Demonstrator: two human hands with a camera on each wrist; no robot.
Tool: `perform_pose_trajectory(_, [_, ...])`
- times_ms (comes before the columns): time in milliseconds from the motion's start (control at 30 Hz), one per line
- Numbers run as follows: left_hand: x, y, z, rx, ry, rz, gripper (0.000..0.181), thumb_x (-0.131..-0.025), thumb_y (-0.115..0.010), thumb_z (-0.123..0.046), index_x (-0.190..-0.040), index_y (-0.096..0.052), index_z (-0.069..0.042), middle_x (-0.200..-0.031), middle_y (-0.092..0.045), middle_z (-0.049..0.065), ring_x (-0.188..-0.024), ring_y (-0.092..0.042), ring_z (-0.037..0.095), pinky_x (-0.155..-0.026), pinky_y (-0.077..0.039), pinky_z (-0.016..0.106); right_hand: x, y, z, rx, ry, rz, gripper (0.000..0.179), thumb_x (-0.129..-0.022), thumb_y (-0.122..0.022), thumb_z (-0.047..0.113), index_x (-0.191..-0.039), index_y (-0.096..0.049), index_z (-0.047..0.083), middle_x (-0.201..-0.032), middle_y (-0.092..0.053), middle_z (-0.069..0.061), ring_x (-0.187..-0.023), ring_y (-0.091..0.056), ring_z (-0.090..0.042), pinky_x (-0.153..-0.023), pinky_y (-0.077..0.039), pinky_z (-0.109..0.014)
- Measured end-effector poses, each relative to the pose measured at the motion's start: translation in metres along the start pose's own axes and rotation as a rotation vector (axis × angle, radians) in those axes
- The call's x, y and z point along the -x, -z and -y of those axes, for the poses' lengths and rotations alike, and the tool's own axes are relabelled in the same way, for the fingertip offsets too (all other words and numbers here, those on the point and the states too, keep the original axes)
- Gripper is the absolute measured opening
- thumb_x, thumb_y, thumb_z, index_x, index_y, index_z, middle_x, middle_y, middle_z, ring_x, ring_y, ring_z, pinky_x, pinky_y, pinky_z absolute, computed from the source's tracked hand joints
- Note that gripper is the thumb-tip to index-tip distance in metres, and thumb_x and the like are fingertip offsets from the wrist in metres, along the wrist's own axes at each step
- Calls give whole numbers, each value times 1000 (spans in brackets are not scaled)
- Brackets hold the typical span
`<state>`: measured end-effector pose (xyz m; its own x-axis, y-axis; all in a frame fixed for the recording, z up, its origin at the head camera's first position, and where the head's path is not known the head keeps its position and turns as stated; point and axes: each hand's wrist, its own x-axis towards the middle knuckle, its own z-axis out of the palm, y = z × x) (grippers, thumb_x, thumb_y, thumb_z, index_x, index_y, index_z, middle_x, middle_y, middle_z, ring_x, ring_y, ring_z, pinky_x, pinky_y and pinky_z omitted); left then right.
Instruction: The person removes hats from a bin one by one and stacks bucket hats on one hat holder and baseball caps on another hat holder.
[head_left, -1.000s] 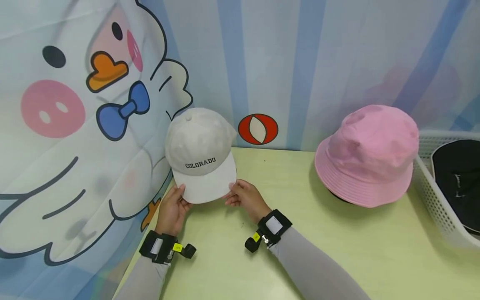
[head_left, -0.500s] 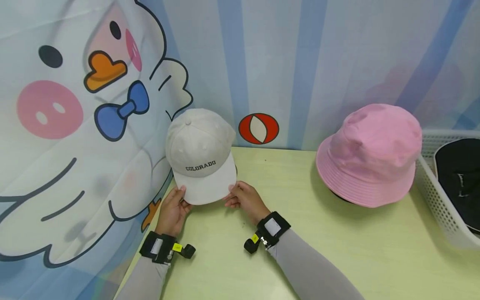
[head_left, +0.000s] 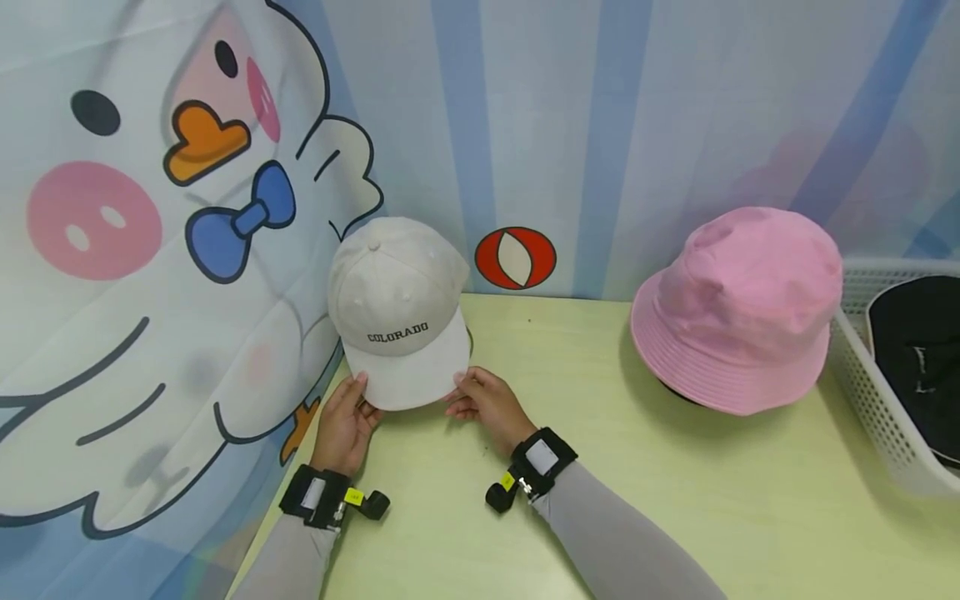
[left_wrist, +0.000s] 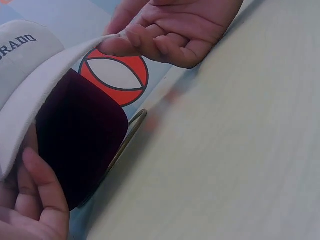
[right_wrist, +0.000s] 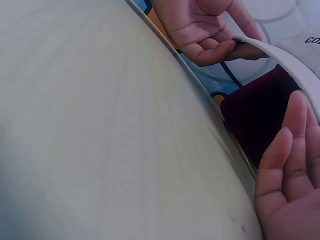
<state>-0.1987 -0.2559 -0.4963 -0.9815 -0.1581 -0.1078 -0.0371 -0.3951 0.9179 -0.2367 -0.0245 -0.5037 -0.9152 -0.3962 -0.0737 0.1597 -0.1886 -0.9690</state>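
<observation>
A white baseball cap (head_left: 401, 308) lettered COLORADO stands at the left of the table, its brim facing me. Under it, the left wrist view shows a dark maroon, velvety support (left_wrist: 82, 137) with a thin gold-coloured metal rod at its base. My left hand (head_left: 347, 425) pinches the left corner of the brim, thumb on top and fingers beneath. At the right corner, my right hand (head_left: 491, 404) pinches the brim the same way. A pink bucket hat (head_left: 738, 308) stands farther right, apart from both hands, with something dark just showing under its brim.
On the far right, a white perforated basket (head_left: 873, 400) holds a black fabric item (head_left: 918, 358). A printed cloth backdrop (head_left: 540, 125) rises behind the pale yellow table (head_left: 600, 500) and along its left side. Each wrist wears a black strap with a small camera.
Both hands keep their pinch on the cap's brim. The brim's front edge and the right hand sit very slightly lower in view; otherwise little differs.
</observation>
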Motion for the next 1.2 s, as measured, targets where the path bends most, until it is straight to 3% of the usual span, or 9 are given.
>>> perform_pose_trajectory(267, [-2,1,-1,-8,1,-10,24,-108,-48,-33,-123,-56,-17,-113,-66,-5,-94,-66,7,-81,-55,22,-1,2,-2,-100,-42,5,19,-104,-56,25,-96,-62,9,-104,-71,-18,-79,-72,-12,-77,-57,-28])
perform_pose_trajectory(700, [1,2,-4,62,36,-20,22,-109,-46,-31,-117,-56,-14,-102,-65,-4,-90,-62,10,-81,-54,24,3,4,-3,-137,-24,-2,17,-104,-54,21,-107,-63,7,-107,-68,-22,-82,-71,-13,-74,-57,-26])
perform_pose_trajectory(1200, [13,4,1,67,81,-77,15,-108,-46,-31,-110,-53,-17,-97,-58,-5,-89,-57,10,-77,-48,22,14,13,-2,-146,-31,-13,37,-103,-54,25,-130,-60,0,-135,-59,-28,-94,-69,-15,-80,-57,-28])
